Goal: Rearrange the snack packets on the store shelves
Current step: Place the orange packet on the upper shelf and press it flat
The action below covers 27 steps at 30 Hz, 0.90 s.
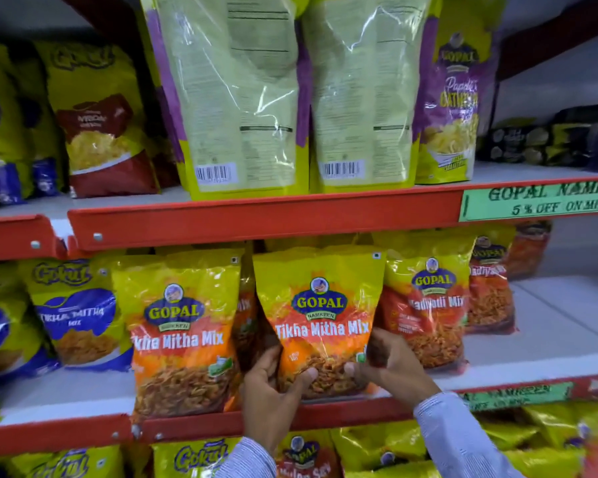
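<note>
A yellow-and-orange Gopal Tikha Mitha Mix packet (pixel 320 305) stands upright on the middle shelf (pixel 518 360). My left hand (pixel 273 391) grips its lower left side and my right hand (pixel 390 363) grips its lower right side, thumbs on the front. A second Tikha Mitha Mix packet (pixel 183 332) stands just left of it. A Nadiyadi Mix packet (pixel 428 305) stands just right, with another behind it. On the top shelf two large packets (pixel 235 98) (pixel 363 94) face backwards, barcodes showing.
Blue-and-yellow Gokul packets (pixel 76 312) fill the left of the middle shelf. A purple Gopal packet (pixel 456 98) stands at the top right. A green price label (pixel 539 200) sits on the red shelf edge. The bottom shelf holds several more packets (pixel 377 446).
</note>
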{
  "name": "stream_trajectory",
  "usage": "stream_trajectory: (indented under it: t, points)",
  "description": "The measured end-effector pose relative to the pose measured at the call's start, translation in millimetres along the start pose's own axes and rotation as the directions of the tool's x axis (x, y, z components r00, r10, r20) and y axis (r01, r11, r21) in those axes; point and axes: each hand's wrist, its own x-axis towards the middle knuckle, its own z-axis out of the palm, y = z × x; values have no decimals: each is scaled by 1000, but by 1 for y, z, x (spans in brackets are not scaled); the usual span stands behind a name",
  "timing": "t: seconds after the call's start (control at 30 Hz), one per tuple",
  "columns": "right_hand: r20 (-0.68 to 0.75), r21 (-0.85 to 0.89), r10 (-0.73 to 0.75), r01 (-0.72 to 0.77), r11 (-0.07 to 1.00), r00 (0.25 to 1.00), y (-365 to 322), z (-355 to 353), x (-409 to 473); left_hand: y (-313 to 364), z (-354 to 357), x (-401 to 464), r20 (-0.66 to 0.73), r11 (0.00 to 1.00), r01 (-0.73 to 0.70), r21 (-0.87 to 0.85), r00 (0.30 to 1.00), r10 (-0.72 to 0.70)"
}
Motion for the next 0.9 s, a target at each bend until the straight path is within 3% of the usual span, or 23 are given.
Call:
stream_trajectory:
  t: [0.1, 0.17, 0.2, 0.27, 0.3, 0.37, 0.43, 0.5, 0.63, 0.7, 0.8, 0.9]
  points:
    - [-33, 42, -4, 6, 999, 999, 3, -3, -1, 6, -1, -4, -5, 994, -48, 95, 999, 49]
    - [-214, -41, -100, 93, 995, 972, -9, -2, -3, 25, -7, -6, -93, 936, -192, 295, 969, 228]
    - [-343, -144, -207, 167, 975, 916, -20, -2, -2, 38, -9, -3, -126, 871, -299, 390, 919, 373]
    - [-510, -423, -462, 256, 869, 725, -49, -3, 4, 64, -5, 10, -90, 676, -519, 523, 756, 649]
    - [-513, -555, -572, 261, 790, 640, -65, -3, 11, 74, -1, 21, -36, 562, -589, 580, 671, 741]
    - [-421, -759, -708, 207, 617, 568, -87, -4, 34, 92, 8, 45, 58, 382, -617, 688, 572, 819]
    - [-346, -859, -708, 95, 503, 615, -94, -7, 57, 106, 15, 66, 111, 281, -554, 784, 570, 814]
    - [-311, -896, -677, 30, 442, 667, -93, -10, 70, 116, 17, 78, 142, 247, -477, 843, 641, 754]
    - [-249, -940, -760, 39, 338, 600, -98, -13, 81, 130, 20, 86, 161, 296, -425, 856, 762, 627]
    - [-236, -949, -776, 35, 315, 585, -100, -13, 86, 131, 21, 88, 168, 271, -427, 863, 747, 644]
    - [-278, -923, -755, 54, 382, 595, -89, -7, 79, 123, 17, 85, 201, 222, -475, 851, 687, 698]
    - [-161, -925, -705, 142, 351, 691, -75, 6, 63, 109, 9, 75, 313, 122, -547, 828, 632, 709]
